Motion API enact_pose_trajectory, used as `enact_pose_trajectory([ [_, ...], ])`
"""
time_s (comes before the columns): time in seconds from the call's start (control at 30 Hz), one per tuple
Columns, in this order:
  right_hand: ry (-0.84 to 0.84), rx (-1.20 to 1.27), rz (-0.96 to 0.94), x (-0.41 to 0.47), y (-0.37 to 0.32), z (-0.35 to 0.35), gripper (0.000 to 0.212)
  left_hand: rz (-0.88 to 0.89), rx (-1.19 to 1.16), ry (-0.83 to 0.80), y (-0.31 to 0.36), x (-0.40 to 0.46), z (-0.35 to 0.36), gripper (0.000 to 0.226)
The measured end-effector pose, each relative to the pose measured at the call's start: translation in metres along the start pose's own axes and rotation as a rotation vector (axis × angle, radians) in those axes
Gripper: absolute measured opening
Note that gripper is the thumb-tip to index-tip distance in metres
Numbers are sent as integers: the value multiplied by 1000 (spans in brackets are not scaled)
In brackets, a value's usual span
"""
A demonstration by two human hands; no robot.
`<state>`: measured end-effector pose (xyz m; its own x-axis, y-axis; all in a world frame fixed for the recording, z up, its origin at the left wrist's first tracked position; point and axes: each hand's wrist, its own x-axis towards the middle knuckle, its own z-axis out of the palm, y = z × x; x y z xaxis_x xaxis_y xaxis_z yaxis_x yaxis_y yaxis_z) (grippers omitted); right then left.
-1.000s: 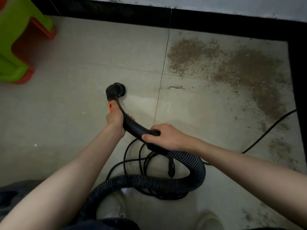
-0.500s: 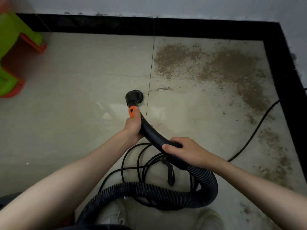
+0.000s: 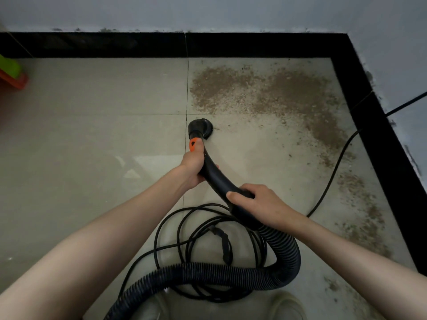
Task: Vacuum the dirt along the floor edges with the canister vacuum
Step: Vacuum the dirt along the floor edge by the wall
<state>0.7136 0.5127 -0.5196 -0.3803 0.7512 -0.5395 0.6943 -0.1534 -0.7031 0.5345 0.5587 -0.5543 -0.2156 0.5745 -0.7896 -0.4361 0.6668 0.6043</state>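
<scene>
Head view, tiled floor (image 3: 92, 139) corner, dirt (image 3: 265, 93) by black skirting (image 3: 254, 45), both hands' fingers curled round hose handle (image 3: 215, 176).

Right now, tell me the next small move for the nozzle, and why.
Probably push the nozzle forward and right into the dirt. It sits just short of the patch's near edge, and the dirt spreads along the baseboard toward the corner. Both the left hand and right hand grip the wand.

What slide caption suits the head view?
Both hands steer the vacuum nozzle toward dirt in the corner.
</scene>
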Motion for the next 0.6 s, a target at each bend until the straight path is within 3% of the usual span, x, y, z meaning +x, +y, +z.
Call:
enact_pose_trajectory([
  [0.3,124,46,86,-12,14,-8,32,-7,95,-108,-3,5,32,49],
  [0.6,186,63,108,-16,23,-18,29,-62,-12,-176,-12,-6,58,56],
])
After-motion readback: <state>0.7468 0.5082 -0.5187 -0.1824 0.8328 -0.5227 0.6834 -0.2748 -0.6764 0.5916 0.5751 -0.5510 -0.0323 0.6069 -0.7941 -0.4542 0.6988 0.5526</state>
